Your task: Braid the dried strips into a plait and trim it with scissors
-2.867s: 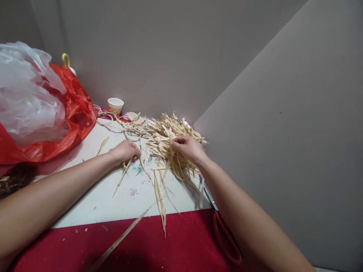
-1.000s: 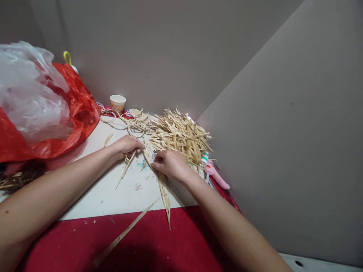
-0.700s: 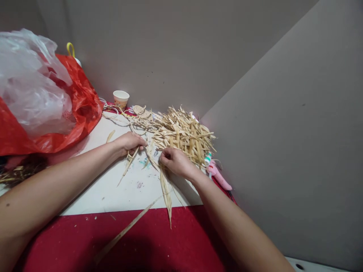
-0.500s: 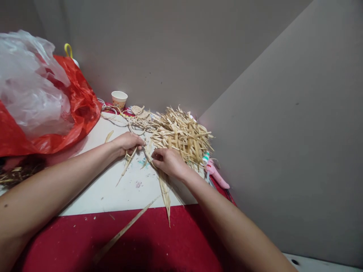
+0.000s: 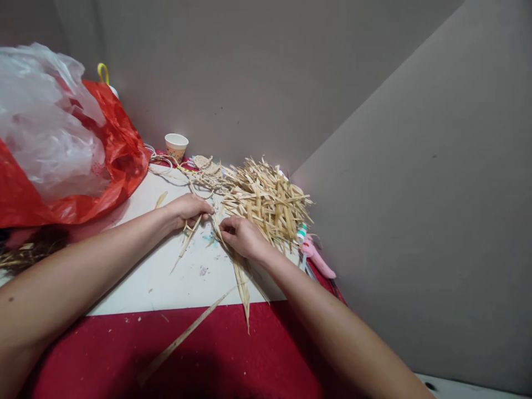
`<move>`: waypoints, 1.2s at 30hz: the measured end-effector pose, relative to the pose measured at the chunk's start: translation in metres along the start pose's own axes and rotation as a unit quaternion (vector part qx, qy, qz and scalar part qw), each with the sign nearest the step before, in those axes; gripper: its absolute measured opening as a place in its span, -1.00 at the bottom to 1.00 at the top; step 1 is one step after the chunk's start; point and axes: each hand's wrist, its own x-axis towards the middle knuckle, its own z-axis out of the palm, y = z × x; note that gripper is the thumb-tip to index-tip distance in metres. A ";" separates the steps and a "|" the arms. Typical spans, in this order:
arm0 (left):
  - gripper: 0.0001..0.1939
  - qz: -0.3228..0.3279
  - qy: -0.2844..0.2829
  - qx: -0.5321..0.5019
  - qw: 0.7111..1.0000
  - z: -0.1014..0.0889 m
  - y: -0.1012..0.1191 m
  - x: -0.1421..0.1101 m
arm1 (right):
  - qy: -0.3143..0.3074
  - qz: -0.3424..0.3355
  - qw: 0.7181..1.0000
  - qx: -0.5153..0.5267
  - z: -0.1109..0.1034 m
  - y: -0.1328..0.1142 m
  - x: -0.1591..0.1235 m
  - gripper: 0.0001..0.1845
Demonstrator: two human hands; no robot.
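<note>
Dry, straw-coloured leaf strips (image 5: 241, 280) run between my hands and hang over the front edge of the white board (image 5: 166, 280). My left hand (image 5: 192, 209) is closed, pinching their upper end between thumb and fingers. A shorter strip (image 5: 186, 250) trails down beneath that hand. Just to the right and a little lower, my right hand (image 5: 243, 235) has curled fingers round the same strips; its fingertips are partly hidden. Behind it lies a heap of dry leaf strips (image 5: 272, 199). Plaited cord (image 5: 203, 180) lies at the back, beyond my left hand.
On the left bulges a red plastic bag (image 5: 124, 149) with a clear plastic bag (image 5: 50, 138) in it. A paper cup (image 5: 177, 147) stands by the grey wall (image 5: 257, 72). A pink glue gun-like tool (image 5: 320, 261) lies right of the heap. Red cloth (image 5: 199, 354) covers the front.
My right hand has shifted slightly left, closer to my left hand, along the strips. My left hand stays in place. The view has moved very little.
</note>
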 end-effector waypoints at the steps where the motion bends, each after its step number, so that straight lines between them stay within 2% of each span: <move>1: -0.74 0.001 -0.001 -0.002 1.000 0.000 0.000 0.000 | 0.001 -0.004 1.000 -0.001 0.001 0.000 0.000 -0.87; 8: -0.78 -0.005 -0.011 -0.019 1.000 0.000 -0.001 0.002 | -0.030 0.017 0.996 0.079 0.002 -0.001 -0.006 -0.87; 14: -0.78 -0.006 -0.011 -0.028 1.000 0.000 -0.001 0.001 | -0.023 -0.021 0.998 0.046 0.007 -0.001 -0.010 -0.96; 19: -0.80 -0.006 -0.007 -0.042 0.999 -0.001 -0.001 0.002 | -0.009 -0.016 0.999 0.051 -0.002 -0.004 -0.017 -0.85; 23: -0.84 -0.006 -0.007 -0.041 0.999 -0.003 -0.003 0.006 | -0.089 0.002 0.991 0.103 -0.014 -0.009 -0.029 -0.92; 26: -0.90 -0.006 -0.007 -0.040 0.999 -0.004 -0.004 0.007 | -0.122 0.011 0.985 0.118 -0.015 -0.011 -0.036 -0.83; 30: -0.91 -0.009 -0.009 -0.051 0.999 -0.004 -0.004 0.007 | -0.087 -0.037 0.991 0.095 -0.008 -0.013 -0.043 -0.96; 32: -0.90 -0.011 -0.010 -0.056 0.998 -0.003 -0.004 0.007 | -0.074 -0.055 0.990 0.107 -0.011 -0.016 -0.047 -0.91; 34: -0.91 -0.011 -0.007 -0.060 0.998 -0.003 -0.004 0.006 | -0.065 -0.039 0.984 0.162 -0.022 -0.020 -0.052 -0.92; 36: -0.91 -0.013 -0.005 -0.061 0.998 -0.003 -0.003 0.006 | -0.039 0.003 0.964 0.262 -0.038 -0.024 -0.054 -0.93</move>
